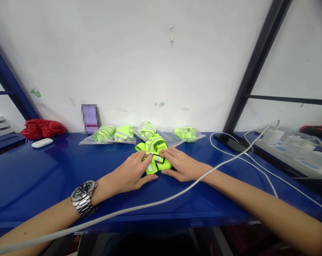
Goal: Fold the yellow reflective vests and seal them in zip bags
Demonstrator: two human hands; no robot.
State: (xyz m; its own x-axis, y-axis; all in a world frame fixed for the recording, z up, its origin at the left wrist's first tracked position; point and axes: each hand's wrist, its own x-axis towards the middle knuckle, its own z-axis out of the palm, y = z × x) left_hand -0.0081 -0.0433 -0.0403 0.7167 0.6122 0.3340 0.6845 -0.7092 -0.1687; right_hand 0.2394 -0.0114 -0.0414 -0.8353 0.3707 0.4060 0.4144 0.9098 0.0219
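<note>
A bundle of neon yellow-green strap with grey reflective stripes and a black buckle (158, 159) lies on the blue table (107, 215) in front of me. My left hand (133, 170) closes on its left side, fingers on top and thumb low at the near edge. From the right, my right hand (181, 164) grips the other side, with its thumb also near the front edge. Parts of the bundle are hidden under my fingers. Just behind it sits a clear bag with a similar bundle (147, 130).
More bagged bundles (124, 133) lie along the wall. A phone (90, 119), a white case (42, 143) and a red bag (42, 128) are at the left. A white cable (155, 203) crosses before my hands; a dark phone (230, 142) and power strip (296, 153) are right.
</note>
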